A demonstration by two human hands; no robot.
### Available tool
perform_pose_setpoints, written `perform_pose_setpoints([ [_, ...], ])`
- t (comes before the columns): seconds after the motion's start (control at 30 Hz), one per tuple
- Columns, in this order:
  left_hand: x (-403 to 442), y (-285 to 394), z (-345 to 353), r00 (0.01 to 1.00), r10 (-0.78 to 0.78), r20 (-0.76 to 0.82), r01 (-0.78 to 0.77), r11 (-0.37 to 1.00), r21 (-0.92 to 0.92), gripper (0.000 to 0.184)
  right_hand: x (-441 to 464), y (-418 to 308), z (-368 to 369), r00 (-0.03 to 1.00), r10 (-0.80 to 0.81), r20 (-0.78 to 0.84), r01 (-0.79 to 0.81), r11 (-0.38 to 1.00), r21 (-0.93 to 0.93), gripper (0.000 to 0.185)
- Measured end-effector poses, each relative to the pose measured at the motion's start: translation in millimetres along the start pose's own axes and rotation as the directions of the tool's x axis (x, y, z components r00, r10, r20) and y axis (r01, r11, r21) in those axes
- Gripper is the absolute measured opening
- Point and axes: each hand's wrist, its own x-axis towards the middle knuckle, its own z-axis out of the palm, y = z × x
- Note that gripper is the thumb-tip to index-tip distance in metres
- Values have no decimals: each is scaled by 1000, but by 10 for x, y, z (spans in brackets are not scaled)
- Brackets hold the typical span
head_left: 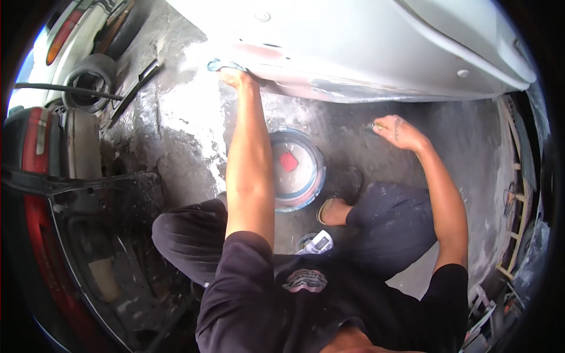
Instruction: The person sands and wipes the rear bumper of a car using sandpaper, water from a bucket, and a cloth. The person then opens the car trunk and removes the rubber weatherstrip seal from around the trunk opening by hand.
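and here's the left hand, arm stretched long, up at the lower left edge of the white panel! it's closed over a blue cloth, the cloth bunched out past the knuckles, most of the fingers hidden from us. reddish patches show on the panel just beside it.

over to the right hand, out in front of the panel's lower edge, well apart from the left: fingers curled in, pinching a small thing by the tips, too small to name.

between the arms, on the grey floor, sits the bucket, partly behind the left forearm, a red block inside its rim! a shoe is just beside it, and a tyre lies out by the floor's upper left edge.
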Motion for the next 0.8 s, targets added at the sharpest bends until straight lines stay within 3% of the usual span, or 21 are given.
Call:
perform_pose_setpoints([
  [0.1,-188,-359,-329,999,9,-38,-5,993,114,61,5,-73,-147,997,55,46,-56,998,26,40],
  [0.13,-316,-629,-584,997,76,24,-78,883,462,65,-18,-62,-134,997,60,45,-61,998,24,40],
  [0.17,-503,-898,-725,987,121,109,-162,652,740,70,-12,-53,-117,998,56,20,-56,998,13,41],
  [0.2,-964,-1006,-752,767,411,492,-613,243,752,80,8,-61,-111,999,49,-6,-49,999,2,41],
  [0.23,-1375,-1062,-678,658,419,626,-728,138,672,82,13,-110,-144,999,48,-5,-48,999,3,41],
  [0.3,-2089,-1252,-551,567,375,733,-797,25,603,89,-6,-252,-218,987,148,56,-150,988,30,41],
  [0.33,-2408,-1415,-482,761,278,587,-646,240,724,75,-8,-198,-170,988,145,58,-147,989,27,41],
  [0.37,-2677,-1272,-325,792,195,578,-610,224,760,64,-9,-75,-109,998,62,-11,-62,998,14,42],
  [0.4,-2806,-1374,-321,841,173,513,-541,305,784,66,30,10,-97,997,-31,-77,31,1000,-4,42],
  [0.43,-2858,-1433,-360,844,115,524,-534,279,798,66,59,-1,-131,996,-54,-73,54,999,-6,42],
  [0.5,-2733,-1265,-396,847,71,528,-528,240,815,66,8,-85,-206,994,112,7,-112,994,6,43],
  [0.57,-2458,-859,-249,931,-44,363,-303,460,834,52,-45,-128,-249,995,101,-23,-100,994,39,43],
  [0.6,-2225,-850,-279,932,-33,360,-307,456,835,52,-80,-134,-259,993,103,-52,-99,992,78,43],
  [0.67,-1506,-833,-369,942,257,217,-319,479,818,52,-121,-79,-235,990,75,-120,-60,991,122,43],
  [0.7,-1158,-715,-393,934,286,213,-328,456,827,52,-126,-86,-229,989,74,-132,-64,995,80,43],
  [0.73,-831,-576,-380,968,246,52,-184,553,813,53,-109,-95,-259,987,73,-145,-68,997,38,43],
  [0.77,-543,-451,-389,977,183,-107,-36,643,765,53,-66,-111,-318,985,165,-53,-165,986,17,47],
  [0.8,-222,-442,-482,974,199,-110,-43,638,769,53,28,-130,-288,988,149,-48,-149,989,20,47],
])
